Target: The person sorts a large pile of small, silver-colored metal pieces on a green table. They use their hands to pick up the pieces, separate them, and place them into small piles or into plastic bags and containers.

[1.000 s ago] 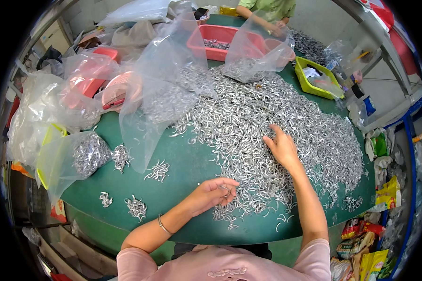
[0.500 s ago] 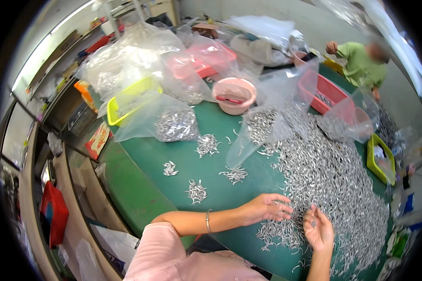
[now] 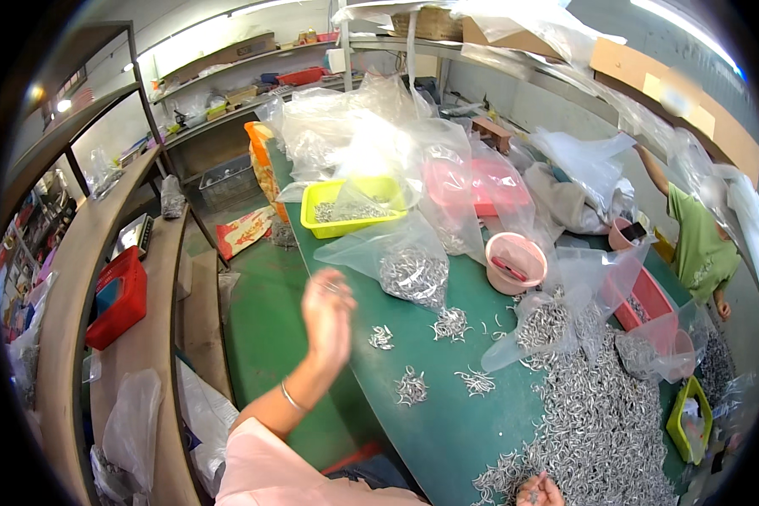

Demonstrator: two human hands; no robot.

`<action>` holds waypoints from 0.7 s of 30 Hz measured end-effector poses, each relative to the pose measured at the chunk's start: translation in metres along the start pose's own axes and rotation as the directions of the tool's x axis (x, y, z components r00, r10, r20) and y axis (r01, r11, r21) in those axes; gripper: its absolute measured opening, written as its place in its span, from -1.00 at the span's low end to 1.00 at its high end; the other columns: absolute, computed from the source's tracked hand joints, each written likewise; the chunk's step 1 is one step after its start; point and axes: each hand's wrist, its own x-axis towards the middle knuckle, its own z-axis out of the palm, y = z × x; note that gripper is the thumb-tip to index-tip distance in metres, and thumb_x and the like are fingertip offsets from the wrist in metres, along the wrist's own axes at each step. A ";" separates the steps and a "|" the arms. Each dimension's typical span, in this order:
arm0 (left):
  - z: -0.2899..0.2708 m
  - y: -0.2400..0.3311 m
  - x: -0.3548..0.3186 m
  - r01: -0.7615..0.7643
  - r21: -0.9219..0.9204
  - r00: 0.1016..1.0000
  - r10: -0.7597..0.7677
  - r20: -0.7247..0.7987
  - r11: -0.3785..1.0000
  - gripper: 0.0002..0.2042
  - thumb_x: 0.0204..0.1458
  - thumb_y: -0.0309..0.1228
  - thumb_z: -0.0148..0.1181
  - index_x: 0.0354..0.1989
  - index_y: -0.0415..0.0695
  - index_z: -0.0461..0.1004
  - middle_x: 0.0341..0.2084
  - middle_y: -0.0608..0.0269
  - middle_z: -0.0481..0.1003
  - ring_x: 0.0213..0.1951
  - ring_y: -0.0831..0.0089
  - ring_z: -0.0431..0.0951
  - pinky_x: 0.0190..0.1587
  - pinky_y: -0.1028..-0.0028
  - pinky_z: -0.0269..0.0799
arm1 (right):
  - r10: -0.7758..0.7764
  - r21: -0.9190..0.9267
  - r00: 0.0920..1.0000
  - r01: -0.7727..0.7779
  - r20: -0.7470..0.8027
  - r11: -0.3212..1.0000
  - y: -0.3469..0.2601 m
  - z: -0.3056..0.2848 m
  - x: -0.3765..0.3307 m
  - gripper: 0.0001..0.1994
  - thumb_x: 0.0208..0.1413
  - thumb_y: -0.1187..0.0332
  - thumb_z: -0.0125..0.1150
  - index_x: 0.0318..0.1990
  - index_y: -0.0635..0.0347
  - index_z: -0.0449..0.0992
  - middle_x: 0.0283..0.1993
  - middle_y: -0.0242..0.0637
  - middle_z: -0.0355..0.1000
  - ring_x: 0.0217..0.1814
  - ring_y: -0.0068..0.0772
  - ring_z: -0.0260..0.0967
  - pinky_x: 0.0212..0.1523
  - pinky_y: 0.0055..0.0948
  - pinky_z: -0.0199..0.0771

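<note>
My left hand (image 3: 325, 325) is raised off the table's left edge, beside the clear bag of metal pieces (image 3: 413, 274). Its fingers are bent but smeared by motion, so what they hold, if anything, does not show. At the lower edge, my right hand (image 3: 540, 491) is closed, with silvery bits showing at its fingers. It rests by the near side of a large heap of small curved metal pieces (image 3: 599, 413). Several small piles lie left of the heap, among them a near pile (image 3: 411, 386) and a smaller pile (image 3: 381, 337).
A yellow-green basket (image 3: 354, 219), a pink bowl (image 3: 516, 263) and a pink tray (image 3: 645, 304) stand on the green table (image 3: 447, 430). Wooden shelving (image 3: 135, 337) with a red bin (image 3: 116, 297) is at left. A person in green (image 3: 704, 249) is at far right.
The view has turned left. My left hand has swung from over the heap to the table's left edge. My right hand has stayed near the heap, now lower in view.
</note>
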 end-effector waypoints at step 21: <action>-0.038 -0.002 -0.003 -0.543 0.213 0.838 0.507 0.203 0.812 -0.81 0.17 -0.57 0.06 -0.05 -0.27 0.41 -0.23 0.20 0.46 -0.21 0.47 0.46 -0.14 0.52 0.40 | -0.134 -0.128 0.977 0.157 0.167 0.979 0.035 0.072 0.004 -0.55 0.36 0.15 -0.07 0.12 0.44 0.35 0.09 -0.01 0.36 0.22 -0.02 0.30 0.30 -0.10 0.29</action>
